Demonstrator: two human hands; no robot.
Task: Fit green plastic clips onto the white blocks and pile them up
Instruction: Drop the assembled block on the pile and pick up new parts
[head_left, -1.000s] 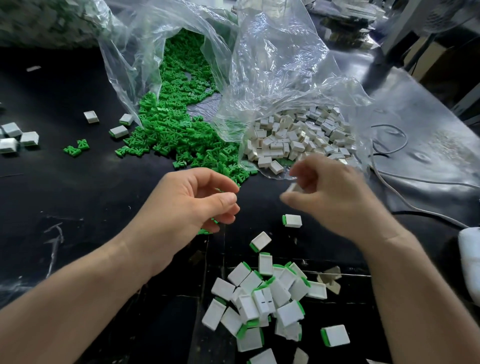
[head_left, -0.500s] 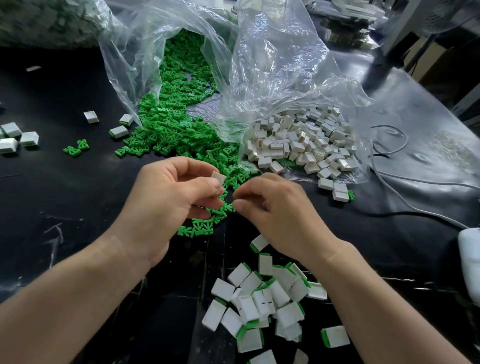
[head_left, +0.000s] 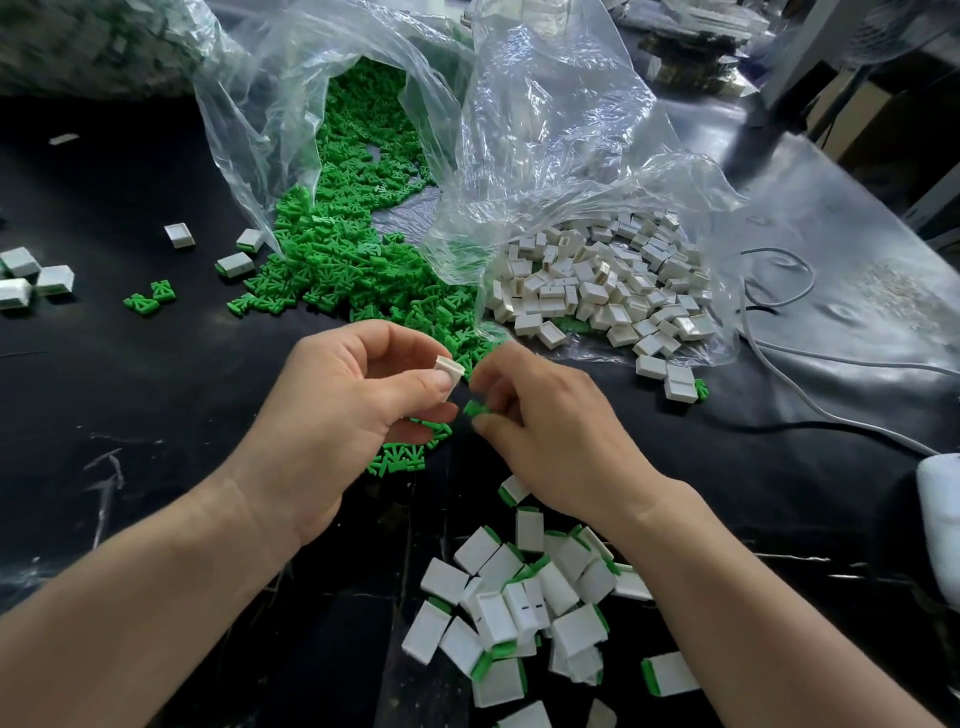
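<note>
My left hand (head_left: 343, 415) pinches a small white block (head_left: 450, 370) between thumb and forefinger, its open end facing right. Just right of it, my right hand (head_left: 545, 431) holds a green clip (head_left: 477, 409) in its curled fingers, a short gap from the block. A heap of loose green clips (head_left: 358, 260) spills from a clear plastic bag (head_left: 291, 104) at the centre back. Bare white blocks (head_left: 597, 286) lie in a second clear bag (head_left: 571, 130) to its right. A pile of blocks with green clips fitted (head_left: 530, 597) lies in front, below my right wrist.
The worktop (head_left: 130, 389) is black. A few fitted blocks (head_left: 31, 275) lie at the far left, others (head_left: 234, 254) near the green heap, with two stray clips (head_left: 150, 299). Grey cables (head_left: 831, 410) run along the right side. A white object (head_left: 940, 519) sits at the right edge.
My right hand came back from the white-block bag toward my left hand. A white block now shows in my left fingers, and a green clip shows in my right fingers.
</note>
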